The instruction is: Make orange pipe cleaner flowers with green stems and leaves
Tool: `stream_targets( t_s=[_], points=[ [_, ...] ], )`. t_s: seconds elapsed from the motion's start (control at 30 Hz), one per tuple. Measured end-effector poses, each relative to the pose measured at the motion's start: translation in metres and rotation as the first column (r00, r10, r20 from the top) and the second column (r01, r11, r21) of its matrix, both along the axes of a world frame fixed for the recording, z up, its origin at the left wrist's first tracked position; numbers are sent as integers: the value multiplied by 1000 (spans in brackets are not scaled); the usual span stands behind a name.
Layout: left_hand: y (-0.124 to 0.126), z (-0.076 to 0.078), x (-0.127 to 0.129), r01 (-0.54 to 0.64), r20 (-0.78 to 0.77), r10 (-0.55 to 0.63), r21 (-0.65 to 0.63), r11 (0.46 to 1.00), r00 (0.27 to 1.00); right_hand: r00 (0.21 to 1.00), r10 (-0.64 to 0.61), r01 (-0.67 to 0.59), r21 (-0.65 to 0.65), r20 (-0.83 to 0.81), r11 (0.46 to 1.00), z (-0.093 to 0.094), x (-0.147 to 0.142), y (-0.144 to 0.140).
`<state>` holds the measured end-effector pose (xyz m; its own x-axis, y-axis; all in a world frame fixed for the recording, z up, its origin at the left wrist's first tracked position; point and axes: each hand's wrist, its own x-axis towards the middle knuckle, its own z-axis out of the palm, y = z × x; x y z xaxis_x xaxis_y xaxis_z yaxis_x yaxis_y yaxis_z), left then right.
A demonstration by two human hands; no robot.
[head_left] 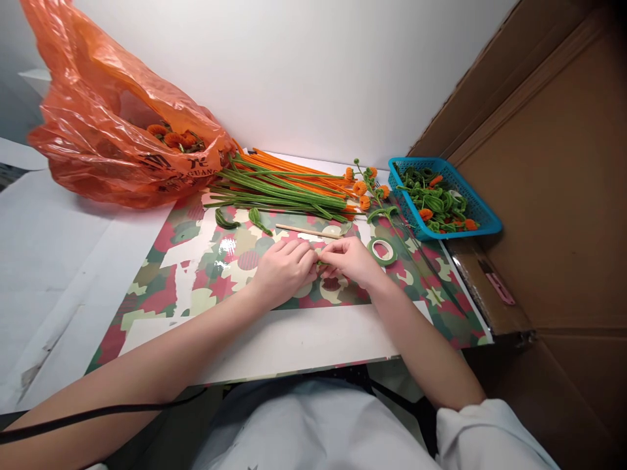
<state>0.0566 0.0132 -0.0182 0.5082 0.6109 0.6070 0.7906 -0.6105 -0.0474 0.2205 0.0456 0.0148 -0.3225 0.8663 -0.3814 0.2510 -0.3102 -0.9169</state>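
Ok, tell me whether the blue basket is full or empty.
Partly full. The blue basket holds a heap of green and orange craft pieces, below its rim, with bare mesh wall showing.

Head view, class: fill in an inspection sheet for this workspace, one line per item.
Surface: patterned mat on white table.
Job's things: small green piece pinched between both hands.
Clutter: green and orange stems, tape roll, wooden stick, blue basket, orange bag.
Grippers: left hand and right hand meet fingertip to fingertip.
Cables: black cable under left forearm.
Surroundings: white wall, cardboard at right.
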Motion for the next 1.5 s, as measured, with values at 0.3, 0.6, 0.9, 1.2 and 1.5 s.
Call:
stream_targets(
  t_s=[0.3, 0.6, 0.9, 1.2, 1.5],
  points=[
    [3, -1, -4, -26, -3, 26, -26, 999, 1000, 963, 79, -172, 367, 256, 914, 2, -6, 4],
    [2, -3, -2, -19, 350, 126, -294, 956, 928, 697, -117, -575, 649, 708, 498, 15, -14, -9],
    [1, 14, -3, 170, 643, 272, -539, 825, 716, 704, -191, -571, 705, 684, 422, 21, -22, -16],
    [-1, 15, -3, 307, 727, 427, -641, 703, 538, 759, -230, -533, 784, 610, 318, 13, -11, -16],
    [-1, 11, -3, 474, 793, 431, -605, 640, 431, 745, -186, -586, 761, 641, 278, 10, -2, -13]
  ],
)
